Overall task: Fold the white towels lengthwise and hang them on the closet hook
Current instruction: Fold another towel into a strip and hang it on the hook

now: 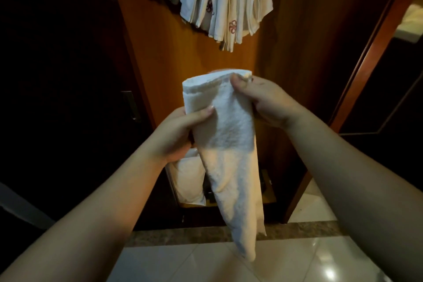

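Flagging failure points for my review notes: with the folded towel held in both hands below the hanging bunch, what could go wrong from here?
1. The right hand only pinches the top corner of the towel; the fold could slip open on the way up.
2. The hanging towels already crowd the spot and the hook itself is hidden, so another may not catch, or may knock one off.
3. The left hand grips mid-length, and the loose tail hangs close to the floor.

You are not looking at any readable words or numbers here. The hanging towels point(219, 0) are carrying only small red embroidered emblems point(233, 27), flower-like knots rather than letters, and nothing else is showing print.
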### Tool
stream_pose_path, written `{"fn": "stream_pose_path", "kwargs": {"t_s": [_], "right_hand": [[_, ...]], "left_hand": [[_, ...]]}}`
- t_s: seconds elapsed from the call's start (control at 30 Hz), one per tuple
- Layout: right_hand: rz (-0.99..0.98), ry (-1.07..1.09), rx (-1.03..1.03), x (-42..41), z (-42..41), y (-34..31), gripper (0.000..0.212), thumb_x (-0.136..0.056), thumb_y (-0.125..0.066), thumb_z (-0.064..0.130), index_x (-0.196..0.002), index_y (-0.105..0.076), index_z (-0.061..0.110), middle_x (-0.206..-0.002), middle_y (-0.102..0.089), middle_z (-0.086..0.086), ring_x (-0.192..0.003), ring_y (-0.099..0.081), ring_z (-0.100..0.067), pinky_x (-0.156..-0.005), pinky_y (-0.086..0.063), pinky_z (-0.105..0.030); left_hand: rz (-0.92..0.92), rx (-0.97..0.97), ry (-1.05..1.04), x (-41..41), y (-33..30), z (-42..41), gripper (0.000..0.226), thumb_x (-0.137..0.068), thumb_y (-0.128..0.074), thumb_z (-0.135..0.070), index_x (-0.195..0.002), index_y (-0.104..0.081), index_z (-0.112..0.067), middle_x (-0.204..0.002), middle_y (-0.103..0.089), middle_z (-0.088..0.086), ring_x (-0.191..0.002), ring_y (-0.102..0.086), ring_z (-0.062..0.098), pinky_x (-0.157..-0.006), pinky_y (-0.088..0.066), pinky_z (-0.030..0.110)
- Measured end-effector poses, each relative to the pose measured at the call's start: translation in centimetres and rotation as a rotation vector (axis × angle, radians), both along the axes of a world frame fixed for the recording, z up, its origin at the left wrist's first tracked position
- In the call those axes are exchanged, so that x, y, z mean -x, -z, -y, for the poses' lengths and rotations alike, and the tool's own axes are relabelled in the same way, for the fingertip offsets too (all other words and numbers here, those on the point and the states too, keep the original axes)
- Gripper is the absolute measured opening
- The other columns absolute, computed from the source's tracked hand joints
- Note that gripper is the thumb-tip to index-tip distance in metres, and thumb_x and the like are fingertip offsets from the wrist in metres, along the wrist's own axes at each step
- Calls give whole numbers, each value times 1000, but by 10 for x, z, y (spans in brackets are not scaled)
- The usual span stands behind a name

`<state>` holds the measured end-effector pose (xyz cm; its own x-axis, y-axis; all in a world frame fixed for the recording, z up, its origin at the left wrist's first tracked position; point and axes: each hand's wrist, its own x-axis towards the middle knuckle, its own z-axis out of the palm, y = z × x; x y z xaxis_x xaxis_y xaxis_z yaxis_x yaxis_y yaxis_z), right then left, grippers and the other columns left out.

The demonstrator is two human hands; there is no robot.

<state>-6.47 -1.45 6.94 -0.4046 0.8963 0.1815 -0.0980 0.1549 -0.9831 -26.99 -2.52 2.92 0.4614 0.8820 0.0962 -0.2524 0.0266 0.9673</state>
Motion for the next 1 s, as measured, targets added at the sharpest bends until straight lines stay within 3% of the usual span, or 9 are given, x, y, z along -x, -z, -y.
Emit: {"fn": "stream_pose_path", "kwargs": {"t_s": [0.13,0.23,0.33,0.4,0.5,0.57,0.7,0.83,1.0], "right_hand": [[-208,61,187,-11,-13,36,50,-84,-52,71,-106,-79,34,-112,-76,-4,-105,-72,-23,-83,-59,-38],[-139,128,422,-9,-11,106,44,-72,-63,55,-87,-83,19,-96,-76,-9,-87,-74,-24,-84,-57,-42],[-87,145,523,3,-4,155,50,-74,-69,48,-104,-78,9,-113,-72,-18,-100,-71,-31,-90,-57,-45],[-129,96,515,10,0,169,47,-85,-68,52,-114,-76,16,-123,-70,-15,-112,-68,-29,-87,-58,-40],[-183,3,546,11,5,187,61,-59,-92,51,-110,-78,20,-121,-72,-12,-113,-68,-24,-83,-59,-35],[-166,-28,522,13,6,192,60,-54,-95,48,-106,-79,22,-117,-73,-11,-110,-70,-23,-82,-58,-32],[88,4,324,31,11,171,33,-76,-77,39,-109,-75,41,-111,-75,6,-104,-71,-12,-80,-56,-25],[275,180,207,42,4,148,14,-82,-68,41,-93,-72,49,-98,-74,20,-98,-69,-9,-87,-57,-33],[282,371,95,41,-2,127,3,-93,-59,48,-93,-61,46,-86,-70,26,-80,-66,1,-67,-51,-26]], "left_hand": [[86,-23,-71,-14,-28,-5,23,-82,-64,-22,-99,-77,-13,-101,-75,10,-94,-73,25,-84,-59,39],[104,5,-70,-15,-50,-16,22,-82,-64,-18,-103,-71,-12,-93,-75,5,-86,-73,21,-83,-60,38],[85,53,-110,-5,-69,-29,35,-78,-67,-21,-111,-66,-11,-100,-74,7,-95,-72,26,-89,-57,45],[54,57,-108,5,-78,-36,41,-77,-70,-23,-116,-67,-11,-111,-72,10,-107,-69,30,-93,-55,50],[28,66,-87,18,-87,-45,35,-78,-72,-24,-111,-72,-12,-113,-72,11,-109,-69,32,-86,-57,51],[4,57,-66,25,-93,-49,32,-79,-72,-24,-108,-75,-12,-111,-73,10,-106,-70,30,-83,-58,49],[-23,16,-55,37,-104,-53,30,-79,-70,-25,-105,-78,-14,-108,-74,7,-103,-71,26,-82,-59,43],[-56,-41,-95,47,-116,-51,29,-81,-65,-25,-106,-77,-15,-105,-74,6,-100,-71,23,-81,-59,41],[-9,-104,-206,59,-132,-49,25,-81,-63,-25,-97,-81,-18,-104,-74,4,-103,-71,21,-85,-58,40]]}}
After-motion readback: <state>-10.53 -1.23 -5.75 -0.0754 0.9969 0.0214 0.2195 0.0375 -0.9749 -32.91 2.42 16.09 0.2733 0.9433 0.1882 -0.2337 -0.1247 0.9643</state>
